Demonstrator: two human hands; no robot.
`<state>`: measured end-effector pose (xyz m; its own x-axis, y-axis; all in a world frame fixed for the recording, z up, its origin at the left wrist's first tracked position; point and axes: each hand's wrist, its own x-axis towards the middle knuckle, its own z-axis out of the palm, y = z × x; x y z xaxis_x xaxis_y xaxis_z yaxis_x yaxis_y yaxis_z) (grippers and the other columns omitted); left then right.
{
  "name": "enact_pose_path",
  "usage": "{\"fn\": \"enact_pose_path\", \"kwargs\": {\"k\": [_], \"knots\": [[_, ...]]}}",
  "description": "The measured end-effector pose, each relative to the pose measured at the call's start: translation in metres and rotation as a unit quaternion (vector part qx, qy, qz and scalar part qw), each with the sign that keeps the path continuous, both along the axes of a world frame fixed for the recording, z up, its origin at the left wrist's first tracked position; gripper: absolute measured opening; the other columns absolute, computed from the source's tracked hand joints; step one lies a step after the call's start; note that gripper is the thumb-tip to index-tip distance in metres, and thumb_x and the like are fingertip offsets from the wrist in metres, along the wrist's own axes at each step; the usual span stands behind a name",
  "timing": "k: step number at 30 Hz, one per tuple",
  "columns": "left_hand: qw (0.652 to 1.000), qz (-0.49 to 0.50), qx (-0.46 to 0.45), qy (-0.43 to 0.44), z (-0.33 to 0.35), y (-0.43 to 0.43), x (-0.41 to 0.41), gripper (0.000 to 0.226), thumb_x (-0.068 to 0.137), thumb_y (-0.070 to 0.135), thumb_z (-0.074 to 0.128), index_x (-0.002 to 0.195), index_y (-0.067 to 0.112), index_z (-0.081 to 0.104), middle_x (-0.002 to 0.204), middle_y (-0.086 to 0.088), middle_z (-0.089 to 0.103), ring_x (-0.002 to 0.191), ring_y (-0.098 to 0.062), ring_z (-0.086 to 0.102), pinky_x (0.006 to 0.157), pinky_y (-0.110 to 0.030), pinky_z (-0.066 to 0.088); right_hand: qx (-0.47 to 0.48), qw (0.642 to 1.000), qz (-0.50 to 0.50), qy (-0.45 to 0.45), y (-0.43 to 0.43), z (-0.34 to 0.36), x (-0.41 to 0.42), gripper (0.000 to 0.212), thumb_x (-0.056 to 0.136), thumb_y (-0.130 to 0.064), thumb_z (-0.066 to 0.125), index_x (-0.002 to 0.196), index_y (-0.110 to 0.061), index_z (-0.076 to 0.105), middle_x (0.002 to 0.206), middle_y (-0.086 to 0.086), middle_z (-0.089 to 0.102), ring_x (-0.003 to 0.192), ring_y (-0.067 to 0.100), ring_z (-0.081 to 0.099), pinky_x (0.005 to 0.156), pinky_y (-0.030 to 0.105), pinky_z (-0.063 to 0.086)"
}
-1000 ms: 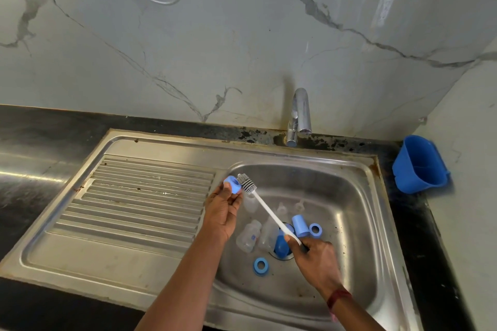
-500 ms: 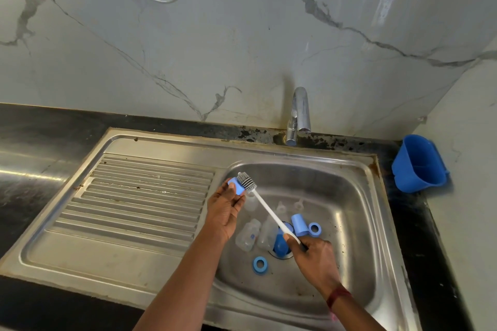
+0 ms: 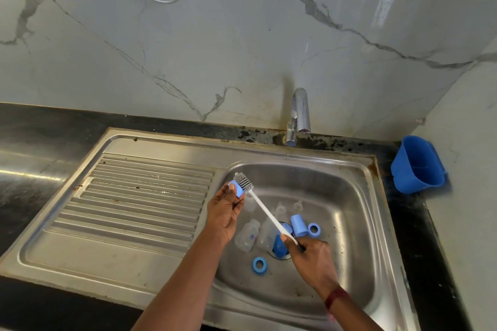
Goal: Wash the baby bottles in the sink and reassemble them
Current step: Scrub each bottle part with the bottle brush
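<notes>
Gripping the white handle of a bottle brush [image 3: 269,215] near its lower end, the right hand [image 3: 313,259] hangs over the near right part of the steel sink [image 3: 376,223], fingers curled round the stem. Just left of that hand, a blue ring [image 3: 259,265] lies flat on the basin floor.

Between the two forearms sits the waiting heap. There are two clear bottles [image 3: 246,235] on their sides, a dark blue cap [image 3: 279,247] over the drain, and a pale blue cap [image 3: 298,225] beside a second ring [image 3: 314,230]. Farther back are two clear teats [image 3: 279,208].

The brush's long axis runs from the right hand away and to the left, above the heap. Its grey bristle head [image 3: 243,182] touches a small blue cap [image 3: 236,188] pinched in the fingertips of the left hand [image 3: 226,213] at the basin's left edge.

The scrub in hand appears to turn on that line, with strokes along the handle while the left hand braces the cap against the bristles. The task looks early, since no bottle is put together. The bottles lie just beside the left wrist, and the drain-side pieces are nearer the right hand.

Left of the left hand, the ribbed drainboard [image 3: 139,196] offers likely room for washed parts. Beyond, no water shows at the tap [image 3: 298,115]. A blue tub [image 3: 416,166] sits on the black desk [image 3: 27,129] in the far right corner, below the marble wall [image 3: 242,35].
</notes>
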<state>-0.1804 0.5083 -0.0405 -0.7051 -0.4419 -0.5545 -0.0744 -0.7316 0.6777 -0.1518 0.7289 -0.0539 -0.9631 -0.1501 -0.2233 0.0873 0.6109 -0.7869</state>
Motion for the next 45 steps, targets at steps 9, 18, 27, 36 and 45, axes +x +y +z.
{"fn": "enact_pose_path", "kwargs": {"k": [9,18,27,36,45], "knots": [[0.999,-0.020,-0.035,-0.026,-0.004,0.007,0.004,0.024,0.093,0.008,0.064,0.117,0.004,0.063,0.102,-0.012,0.070,0.090,-0.020,0.068,0.077,-0.028,0.059,0.023,1.000,0.005,0.012,0.003,0.001,-0.001,0.051,0.090,-0.040,0.067,0.049,-0.016,0.050,0.037,-0.009,0.039,0.041,0.007,0.044,0.043,0.015,0.034],[0.999,-0.018,-0.020,-0.023,-0.003,0.005,0.010,0.019,0.091,0.008,0.066,0.108,0.003,0.063,0.102,-0.017,0.070,0.094,-0.026,0.068,0.084,-0.034,0.057,0.031,0.999,0.011,0.012,0.005,0.001,-0.003,0.047,0.090,-0.043,0.065,0.053,-0.016,0.054,0.040,-0.009,0.040,0.041,0.005,0.045,0.042,0.014,0.034],[0.996,0.012,0.094,0.000,-0.001,0.000,0.016,0.023,0.094,0.007,0.059,0.116,0.000,0.056,0.111,-0.026,0.064,0.100,-0.032,0.067,0.092,-0.039,0.053,0.040,0.999,0.011,0.015,0.015,-0.008,0.001,0.045,0.090,-0.050,0.063,0.057,-0.019,0.056,0.043,-0.007,0.042,0.041,0.008,0.042,0.044,0.018,0.035],[0.998,0.013,0.066,-0.002,0.003,0.000,0.014,0.028,0.090,0.006,0.064,0.116,-0.002,0.059,0.113,-0.023,0.067,0.099,-0.028,0.068,0.080,-0.033,0.060,0.041,0.999,0.012,0.028,0.018,-0.011,0.005,0.053,0.089,-0.052,0.062,0.052,-0.015,0.051,0.041,-0.007,0.037,0.043,0.011,0.036,0.045,0.019,0.033],[0.999,-0.047,-0.027,-0.005,0.002,0.002,0.022,0.018,0.090,0.010,0.067,0.108,0.012,0.064,0.106,-0.012,0.073,0.097,-0.023,0.069,0.091,-0.038,0.052,0.059,0.997,0.029,0.034,0.008,-0.006,0.000,0.043,0.091,-0.050,0.061,0.070,-0.014,0.070,0.044,-0.007,0.044,0.041,0.007,0.045,0.042,0.015,0.035]]}}
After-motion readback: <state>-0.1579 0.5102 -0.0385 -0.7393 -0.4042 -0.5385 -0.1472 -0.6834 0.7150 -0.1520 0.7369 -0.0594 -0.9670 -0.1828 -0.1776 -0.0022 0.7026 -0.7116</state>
